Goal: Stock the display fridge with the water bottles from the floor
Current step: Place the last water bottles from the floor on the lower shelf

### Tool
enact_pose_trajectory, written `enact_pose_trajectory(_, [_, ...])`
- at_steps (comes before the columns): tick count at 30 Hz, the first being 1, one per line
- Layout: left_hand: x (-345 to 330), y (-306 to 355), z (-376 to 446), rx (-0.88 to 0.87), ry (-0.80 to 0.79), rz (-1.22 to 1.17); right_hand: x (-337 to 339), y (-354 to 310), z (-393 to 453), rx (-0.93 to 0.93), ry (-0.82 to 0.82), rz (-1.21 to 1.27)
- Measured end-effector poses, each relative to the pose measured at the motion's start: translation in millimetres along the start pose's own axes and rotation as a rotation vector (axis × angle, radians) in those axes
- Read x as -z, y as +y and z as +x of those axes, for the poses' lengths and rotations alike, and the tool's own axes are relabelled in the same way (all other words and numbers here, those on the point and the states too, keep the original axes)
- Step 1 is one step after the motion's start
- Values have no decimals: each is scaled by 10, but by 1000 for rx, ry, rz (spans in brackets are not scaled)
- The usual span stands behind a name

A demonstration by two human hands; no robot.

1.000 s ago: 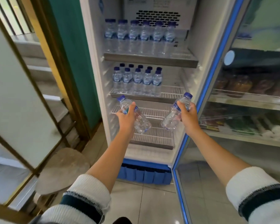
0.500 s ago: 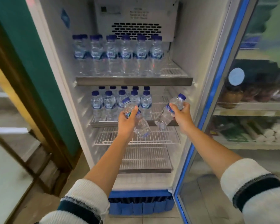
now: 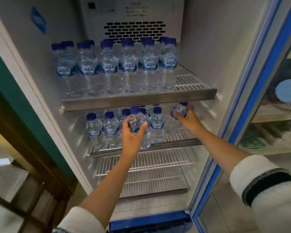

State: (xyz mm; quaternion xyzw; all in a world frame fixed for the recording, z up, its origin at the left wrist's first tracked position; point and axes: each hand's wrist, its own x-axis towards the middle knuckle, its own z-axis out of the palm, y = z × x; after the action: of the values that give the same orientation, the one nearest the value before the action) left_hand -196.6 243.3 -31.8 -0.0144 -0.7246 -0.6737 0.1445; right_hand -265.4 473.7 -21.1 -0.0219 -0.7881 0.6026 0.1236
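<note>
Display fridge: white smooth interior walls, vent grille at top back, blue-trimmed glass door swung open on the right.

Top shelf: metal front lip, white wire grid behind; carries about 2 rows of clear, blue-capped bottles, with a bare strip at its right end.

Second shelf: same build. Standing bottles fill the left and middle; the right portion is open wire. The 2 shelves below are bare.

Left hand: clamped around the label band of 1 water bottle, held upright at the front of the row, base apparently not yet seated.

Right hand: fingers wrapped around a 2nd bottle, cap close under the upper shelf's lip, over the open right side.

Step in hand, as judged: setting both bottles onto the second shelf. To do it well, lower each base flat across several wires, not between them; thin ribbed plastic flexes, so grip lightly. Slide the right bottle back before releasing, keep the cap clear of the lip, and avoid nudging neighbours, which could topple in a chain.
</note>
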Motion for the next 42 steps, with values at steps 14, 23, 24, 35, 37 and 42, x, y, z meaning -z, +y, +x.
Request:
enact_pose_trajectory(14, [-190, -219, -120, -126, 136, -10, 20, -120, 629, -128, -468, -246])
enact_pose_trajectory(23, [-310, -216, -154, -166, 250, 18, -103, 77, 553, -161, -423, -139])
enact_pose_trajectory(24, [-320, -217, -151, -170, 255, 33, -128, 130, 538, -176, -413, -133])
enact_pose_trajectory(35, [-360, -219, -137, -159, 290, 54, -237, 461, 536, -155, -266, -117])
enact_pose_trajectory(37, [-355, -233, -131, -158, 285, 48, -248, 484, 501, -133, -235, -114])
enact_pose_trajectory(42, [-339, -291, -107, -146, 279, 59, -289, 504, 365, -67, -138, -141])
